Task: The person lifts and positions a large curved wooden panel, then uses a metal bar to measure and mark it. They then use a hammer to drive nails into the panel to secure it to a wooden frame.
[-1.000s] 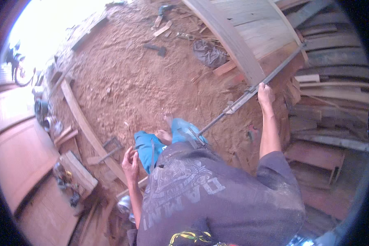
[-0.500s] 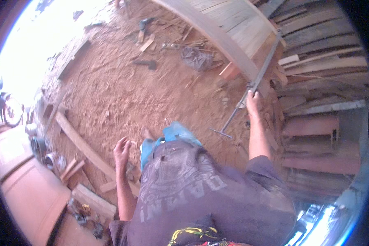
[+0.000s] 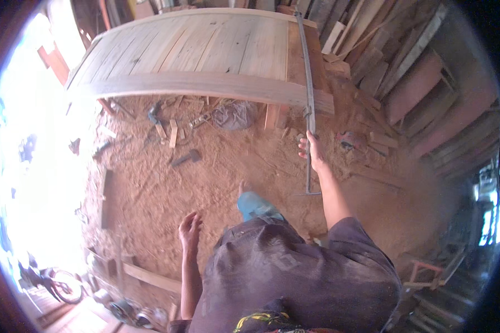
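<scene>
A long metal bar clamp (image 3: 305,66) lies across the right end of a slatted wooden panel (image 3: 205,47). Its screw and T-handle (image 3: 309,183) stick out past the panel's near rail (image 3: 194,86). My right hand (image 3: 315,152) is wrapped around the screw end of the clamp, just below the rail, with the fingers curled to its left side. My left hand (image 3: 189,230) hangs free over the floor, fingers loosely bent and a little apart, nothing in them.
The ground is covered in sawdust and shavings. A hammer-like tool (image 3: 184,159), a power drill (image 3: 154,112), wood offcuts (image 3: 173,133) and a crumpled plastic bag (image 3: 230,115) lie before the panel. Boards (image 3: 366,33) are stacked at right; a motorcycle (image 3: 55,280) stands at lower left.
My view has swung right, so the panel now spans the top of the picture. The right hand stays at the clamp's screw end, and the left hand remains empty.
</scene>
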`<state>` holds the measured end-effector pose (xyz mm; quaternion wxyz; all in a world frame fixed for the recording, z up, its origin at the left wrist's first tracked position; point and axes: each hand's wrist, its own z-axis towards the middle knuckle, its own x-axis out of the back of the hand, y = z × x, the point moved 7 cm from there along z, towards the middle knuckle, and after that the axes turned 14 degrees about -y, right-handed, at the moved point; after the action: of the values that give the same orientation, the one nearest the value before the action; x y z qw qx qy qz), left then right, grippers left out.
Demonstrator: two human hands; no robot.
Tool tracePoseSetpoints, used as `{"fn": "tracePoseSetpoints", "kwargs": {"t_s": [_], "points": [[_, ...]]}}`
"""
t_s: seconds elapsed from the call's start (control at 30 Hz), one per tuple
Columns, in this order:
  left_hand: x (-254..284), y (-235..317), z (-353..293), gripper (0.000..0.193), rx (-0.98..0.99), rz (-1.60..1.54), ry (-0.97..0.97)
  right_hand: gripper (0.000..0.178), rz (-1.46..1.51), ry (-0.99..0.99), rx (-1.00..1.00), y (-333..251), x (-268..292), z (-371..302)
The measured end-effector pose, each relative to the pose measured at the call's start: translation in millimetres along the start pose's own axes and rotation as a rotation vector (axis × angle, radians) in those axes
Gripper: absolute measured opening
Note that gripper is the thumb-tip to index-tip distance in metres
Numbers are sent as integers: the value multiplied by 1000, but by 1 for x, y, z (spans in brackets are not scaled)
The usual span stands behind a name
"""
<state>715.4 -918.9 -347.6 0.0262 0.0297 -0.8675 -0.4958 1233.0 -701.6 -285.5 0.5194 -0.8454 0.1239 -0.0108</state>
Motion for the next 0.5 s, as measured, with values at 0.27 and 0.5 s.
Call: {"fn": "tracePoseSetpoints", "kwargs": {"t_s": [0.27, 0.5], "points": [[-137, 149, 128, 36, -142, 269, -409, 45, -104, 72, 69, 20, -4, -7], [-193, 208, 181, 33, -147, 453, -589, 59, -143, 55, -90, 1, -32, -18]]}}
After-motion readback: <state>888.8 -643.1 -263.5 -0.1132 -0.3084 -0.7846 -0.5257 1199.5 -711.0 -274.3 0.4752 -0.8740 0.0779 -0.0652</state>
